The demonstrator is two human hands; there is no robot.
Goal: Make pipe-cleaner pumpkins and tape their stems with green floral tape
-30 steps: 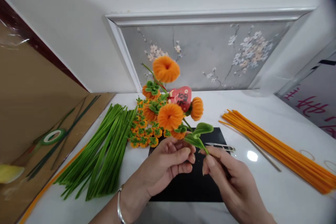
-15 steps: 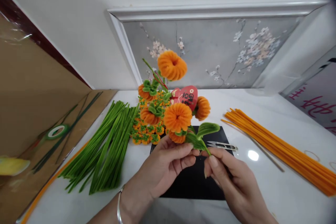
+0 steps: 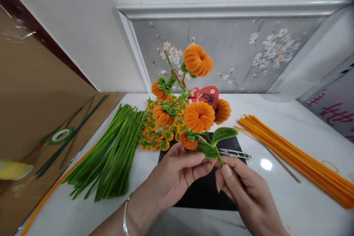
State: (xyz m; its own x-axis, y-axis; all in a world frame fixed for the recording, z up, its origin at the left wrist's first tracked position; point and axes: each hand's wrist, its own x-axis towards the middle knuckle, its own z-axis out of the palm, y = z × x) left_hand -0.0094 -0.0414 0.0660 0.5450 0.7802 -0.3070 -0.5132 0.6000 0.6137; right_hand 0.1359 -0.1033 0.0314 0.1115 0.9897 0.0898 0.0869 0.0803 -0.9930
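Fuzzy orange pumpkins with green tops sit on a branching green stem, forming a bouquet (image 3: 199, 117) with a red tag (image 3: 207, 96) printed with dark characters. My left hand (image 3: 179, 164) pinches a green leaf (image 3: 208, 150) near the base of the bouquet. The thumb and forefinger of my right hand (image 3: 239, 180) are closed on the lower end of the green stem (image 3: 220, 159). A second leaf (image 3: 224, 134) points to the right above my right hand. Both hands are above a black mat (image 3: 204, 195).
Green pipe cleaners (image 3: 110, 155) lie on the left, orange ones (image 3: 293, 158) on the right. Small pumpkins (image 3: 153, 134) cluster behind my left hand. Snips (image 3: 235, 153) rest on the mat's right edge. Green tape (image 3: 61, 135) lies on cardboard at far left.
The bouquet has turned and shifted to the right, with its top pumpkin now higher and further right. Both hands keep their hold and have moved only slightly.
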